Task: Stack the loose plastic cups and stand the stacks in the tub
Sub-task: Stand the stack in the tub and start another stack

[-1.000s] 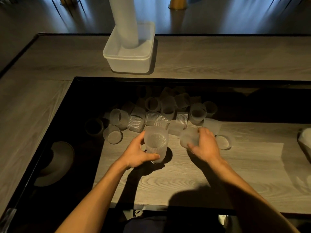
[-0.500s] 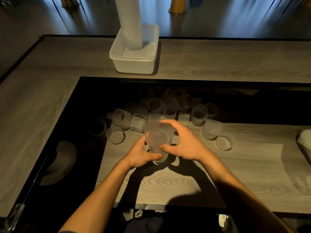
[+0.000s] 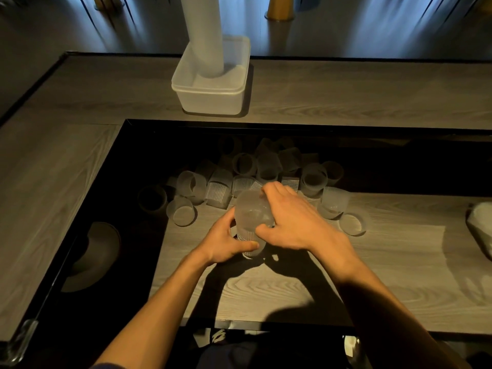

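Since 1 second ago the right hand (image 3: pixel 290 222) has left the pile, carried a cup across and now sits over the held stack (image 3: pixel 249 235), lower on it than half a second ago; the view has also tipped a little, so the tub sits lower in frame.

The left hand (image 3: pixel 226 243) grips the ribbed lower part of the held stack, thumb across the front. The right hand's fingers curl over the top cup (image 3: pixel 250 209), thumb pressed to its side. The stack stands above a pale wood-grain board (image 3: pixel 372 275), just in front of the loose cups (image 3: pixel 266 166).

Those cups lie tumbled on their sides, some on the board, most on the black glossy surface (image 3: pixel 127 209) that surrounds it. Beyond runs a wooden counter (image 3: pixel 346 94), where the white tub (image 3: pixel 210 101) holds 1 tall stack (image 3: pixel 205 35) rising out of frame. Behind the counter the dim floor (image 3: pixel 372 30) carries blue streaks of light, with a yellow object (image 3: pixel 279 8) standing on it. A white object (image 3: pixel 482 225) is cut off at the right edge.
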`<state>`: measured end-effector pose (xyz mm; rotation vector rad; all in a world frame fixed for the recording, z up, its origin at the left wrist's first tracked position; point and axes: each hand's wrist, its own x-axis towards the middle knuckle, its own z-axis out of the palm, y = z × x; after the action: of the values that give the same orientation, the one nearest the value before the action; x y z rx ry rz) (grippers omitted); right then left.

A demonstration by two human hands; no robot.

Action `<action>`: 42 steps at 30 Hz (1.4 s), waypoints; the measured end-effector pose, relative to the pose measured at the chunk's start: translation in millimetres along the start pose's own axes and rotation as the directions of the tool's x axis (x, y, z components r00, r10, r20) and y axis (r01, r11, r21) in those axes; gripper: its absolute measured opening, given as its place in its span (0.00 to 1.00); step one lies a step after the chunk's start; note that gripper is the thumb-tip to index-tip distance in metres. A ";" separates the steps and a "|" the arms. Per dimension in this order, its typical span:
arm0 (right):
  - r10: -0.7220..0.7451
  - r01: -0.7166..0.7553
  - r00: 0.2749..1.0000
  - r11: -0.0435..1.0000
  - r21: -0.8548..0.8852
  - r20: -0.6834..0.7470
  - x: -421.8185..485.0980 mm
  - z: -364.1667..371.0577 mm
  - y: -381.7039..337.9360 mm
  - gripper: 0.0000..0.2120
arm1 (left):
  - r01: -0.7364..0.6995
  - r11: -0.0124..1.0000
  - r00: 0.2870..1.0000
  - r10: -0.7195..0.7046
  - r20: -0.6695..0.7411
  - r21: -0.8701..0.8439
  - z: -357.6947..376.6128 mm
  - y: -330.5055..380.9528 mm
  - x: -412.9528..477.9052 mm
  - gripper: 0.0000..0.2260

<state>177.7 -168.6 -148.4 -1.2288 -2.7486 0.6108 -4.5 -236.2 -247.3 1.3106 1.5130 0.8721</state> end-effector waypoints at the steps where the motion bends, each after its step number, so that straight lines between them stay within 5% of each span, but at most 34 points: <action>1: 0.002 -0.001 1.000 1.000 -0.024 0.007 -0.5 -1.5 -2.4 0.30 | -0.002 1.000 1.000 0.002 -0.002 0.002 -0.2 1.0 -0.2 0.34; 5: -0.010 0.012 0.999 0.998 -0.055 0.039 -1.9 1.7 -4.5 0.41 | -0.011 1.000 1.000 0.011 -0.005 -0.010 0.5 2.5 -1.9 0.33; 9: -0.017 -0.003 0.994 0.985 0.172 0.112 -2.5 10.0 5.7 0.52 | -0.024 1.000 1.000 0.024 -0.006 -0.007 -0.3 1.0 -3.2 0.34; 17: 0.048 0.012 0.992 0.890 0.456 -0.119 -8.4 39.8 16.1 0.46 | 0.008 1.000 1.000 -0.008 0.012 -0.007 -0.3 0.6 -0.8 0.36; 24: -0.027 -0.048 0.990 0.858 0.511 0.139 -11.8 49.9 36.0 0.58 | -0.040 0.999 0.999 0.040 -0.033 0.007 -3.7 2.4 0.0 0.38; 28: 0.122 -0.172 0.985 0.802 0.571 0.126 -3.3 58.0 53.7 0.56 | -0.017 1.000 0.998 0.018 -0.064 0.009 -3.9 2.3 3.3 0.36; 33: 0.406 -0.396 0.914 0.894 0.211 -0.003 12.2 96.4 91.7 0.39 | 0.028 0.999 0.997 -0.026 -0.069 0.019 -11.2 -0.8 5.3 0.34; 42: 0.312 -0.293 0.947 0.937 -0.188 0.079 34.9 110.9 105.5 0.50 | -0.010 0.999 0.999 0.012 -0.038 0.043 -14.5 0.4 7.0 0.35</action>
<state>203.4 -116.0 -294.0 -1.7313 -2.7688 0.4771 -18.1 -228.5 -243.6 1.3417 1.5632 0.8803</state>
